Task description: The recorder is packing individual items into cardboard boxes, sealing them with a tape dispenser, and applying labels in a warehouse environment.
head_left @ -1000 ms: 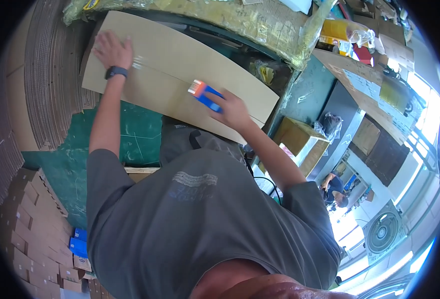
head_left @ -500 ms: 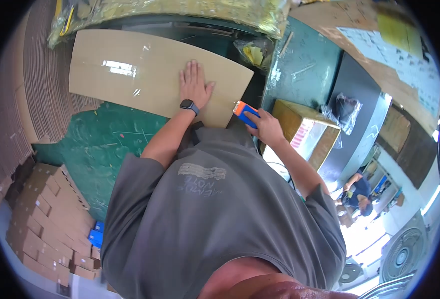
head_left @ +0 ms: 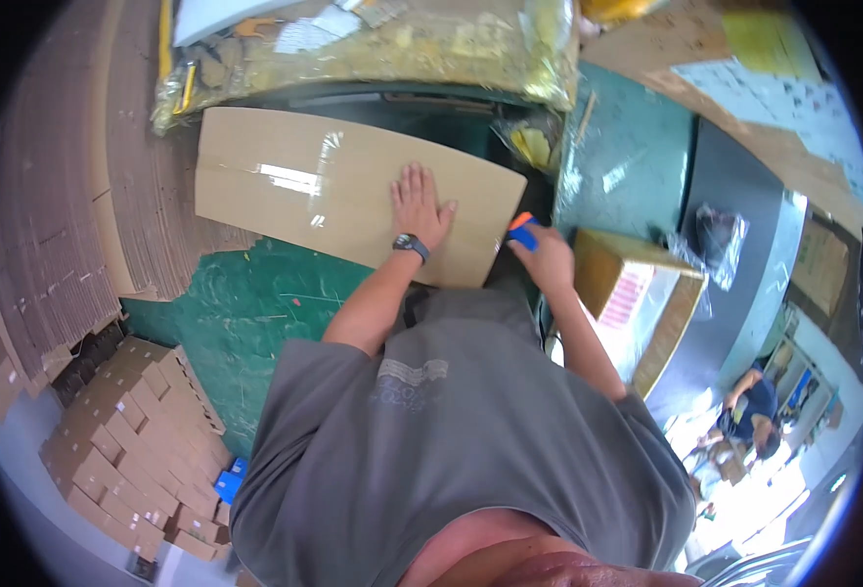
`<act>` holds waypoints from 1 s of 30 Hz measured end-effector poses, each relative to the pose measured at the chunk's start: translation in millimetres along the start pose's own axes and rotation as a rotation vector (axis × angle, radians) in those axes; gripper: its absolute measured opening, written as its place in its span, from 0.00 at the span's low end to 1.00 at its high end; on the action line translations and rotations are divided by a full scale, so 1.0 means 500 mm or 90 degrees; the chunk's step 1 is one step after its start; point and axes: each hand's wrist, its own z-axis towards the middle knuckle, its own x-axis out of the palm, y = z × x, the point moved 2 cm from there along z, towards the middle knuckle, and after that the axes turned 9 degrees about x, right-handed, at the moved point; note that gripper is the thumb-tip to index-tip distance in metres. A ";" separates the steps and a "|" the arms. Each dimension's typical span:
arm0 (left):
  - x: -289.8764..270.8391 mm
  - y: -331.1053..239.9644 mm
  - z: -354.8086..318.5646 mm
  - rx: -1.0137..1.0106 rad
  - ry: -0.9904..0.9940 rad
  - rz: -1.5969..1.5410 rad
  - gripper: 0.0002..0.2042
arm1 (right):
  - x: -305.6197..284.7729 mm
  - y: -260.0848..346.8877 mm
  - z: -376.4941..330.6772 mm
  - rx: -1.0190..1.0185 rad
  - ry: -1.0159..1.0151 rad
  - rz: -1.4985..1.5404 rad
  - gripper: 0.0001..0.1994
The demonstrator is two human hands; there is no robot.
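Note:
A long brown cardboard panel (head_left: 353, 207) with strips of shiny clear tape lies across the far side of the green work surface (head_left: 289, 293). Flat on the panel's right half rests my left hand (head_left: 419, 207), fingers stretched out. My right hand (head_left: 551, 260) is closed round a blue-and-orange hand tool (head_left: 522, 233), just off the panel's right edge. Its orange end points toward the panel, and the fingers cover much of the blue body. Whether the tool touches the cardboard cannot be made out.
Flattened cardboard (head_left: 148, 117) is stacked on the left, with many closed cartons (head_left: 138, 440) below. A tape-covered ledge (head_left: 373, 64) runs along the far side. An open-fronted box (head_left: 637, 293) stands at right. Another person (head_left: 752, 406) works in the right background.
My right hand and the tool have turned, so more of the tool is hidden. My left hand stays flat on the panel. The whole view has shifted, moving everything right and down.

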 end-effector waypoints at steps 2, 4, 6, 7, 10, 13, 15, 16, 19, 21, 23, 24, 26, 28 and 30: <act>-0.020 0.004 0.008 0.004 0.019 -0.019 0.44 | -0.089 0.052 0.043 -0.038 -0.199 0.031 0.27; -0.038 0.014 0.004 0.025 0.051 -0.042 0.45 | -0.157 0.154 0.137 -0.128 -0.327 0.037 0.24; -0.064 0.024 0.010 0.107 0.015 -0.156 0.36 | -0.173 0.233 0.279 -0.197 -0.415 -0.026 0.25; -0.081 0.056 0.020 0.110 0.002 -0.148 0.36 | -0.175 0.274 0.355 -0.232 -0.445 -0.086 0.25; -0.133 0.123 0.091 0.124 -0.052 -0.389 0.10 | -0.146 0.274 0.547 -0.214 -0.306 -0.189 0.27; -0.204 0.275 0.231 -0.060 -0.211 -0.366 0.09 | -0.116 0.377 0.537 -0.151 -0.365 -0.207 0.27; -0.251 0.406 0.337 -0.128 -0.285 -0.320 0.10 | -0.133 0.503 0.402 -0.303 -0.404 -0.078 0.27; -0.270 0.443 0.405 -0.150 -0.291 -0.255 0.12 | -0.124 0.512 0.340 -0.276 -0.343 -0.040 0.27; -0.292 0.534 0.588 -0.224 -0.250 -0.302 0.16 | -0.066 0.492 0.152 -0.284 -0.201 -0.021 0.29; -0.292 0.544 0.666 -0.176 -0.292 -0.195 0.21 | -0.023 0.460 0.036 -0.098 0.025 -0.062 0.32; -0.294 0.516 0.723 -0.181 -0.156 -0.182 0.24 | -0.001 0.430 -0.066 -0.043 0.095 -0.088 0.31; -0.295 0.514 0.737 -0.171 -0.122 -0.180 0.24 | 0.016 0.402 -0.104 -0.025 0.102 -0.110 0.30; -0.255 0.599 0.743 -0.206 -0.151 -0.221 0.20 | 0.005 0.419 -0.153 0.031 0.167 -0.045 0.30; -0.263 0.594 0.741 -0.235 -0.112 -0.261 0.18 | 0.001 0.410 -0.176 0.092 0.164 0.000 0.29; -0.280 0.591 0.733 -0.199 -0.115 -0.251 0.17 | 0.009 0.388 -0.192 0.112 0.139 -0.003 0.29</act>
